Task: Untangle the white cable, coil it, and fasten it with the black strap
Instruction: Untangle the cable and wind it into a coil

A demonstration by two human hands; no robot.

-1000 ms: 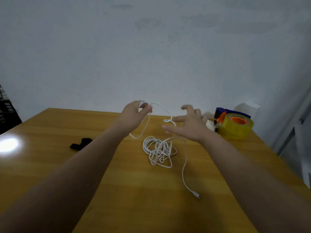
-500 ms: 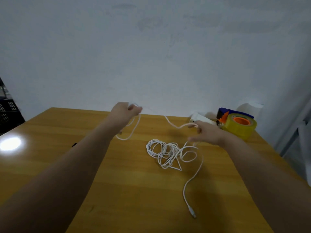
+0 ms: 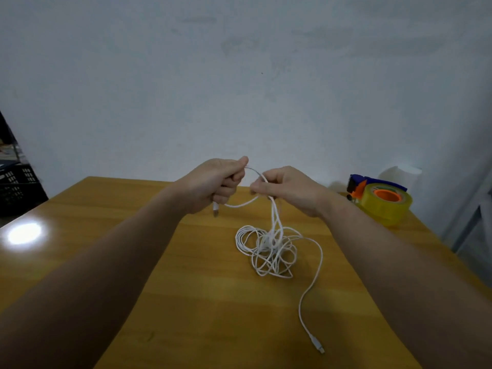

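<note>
A tangled white cable [image 3: 269, 246] lies in a loose heap on the wooden table [image 3: 213, 302]. Strands rise from the heap to my right hand [image 3: 287, 190], which pinches them above the table. A short arc of cable runs across to my left hand [image 3: 218, 182], closed on it, with one plug end [image 3: 215, 210] hanging below the fist. The other end trails toward me and stops at a connector [image 3: 318, 344] near the front. The black strap is hidden, behind my left forearm if it is still there.
A yellow tape roll in a blue and orange dispenser [image 3: 383, 199] stands at the table's far right, with a white object [image 3: 399, 174] behind it. A dark crate [image 3: 16, 187] sits off the left edge. A grey wall rises behind the table.
My hands have come together above the heap. The right hand moved left and closed on the cable strands, lifting them. The heap has bunched up, and the free connector end has shifted slightly.
</note>
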